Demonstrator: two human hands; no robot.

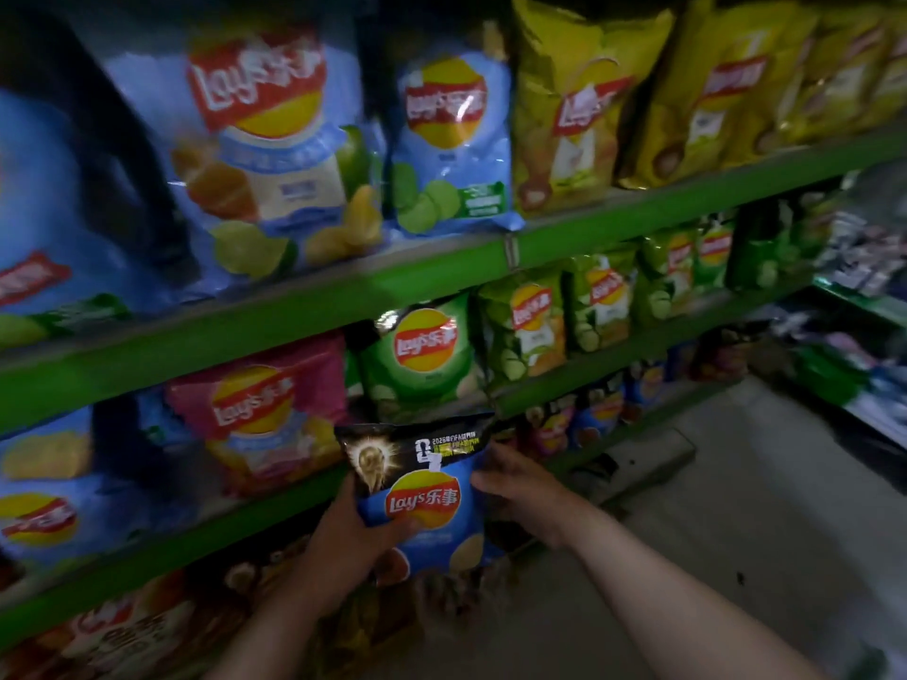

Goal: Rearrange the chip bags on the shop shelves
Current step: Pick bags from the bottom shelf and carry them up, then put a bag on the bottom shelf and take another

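Blue foil with a black printed band across the top: the chip bag (422,503) I'm holding sits upright between both hands, out in front of the shelf edge (275,507), level with the lower rows. My left hand (343,537) wraps the bag's lower left side, thumb across the front, bearing the weight. My right hand (515,483) pinches the upper right edge under the black band, likely to keep it facing out and steady for sliding in.

Directly behind: a pink bag (260,409) and a green bag (422,355) on the middle shelf, a narrow dark gap between them. That gap looks the nearest opening, though tight; the neighbours may topple if nudged.

Above, large light-blue bags (265,139) lean forward, yellow bags (579,105) to their right. Further green packs (599,296) run off right. Lower shelf under my hands is dim and blurred; contents unclear. Floor (765,483) to the right shows bare.
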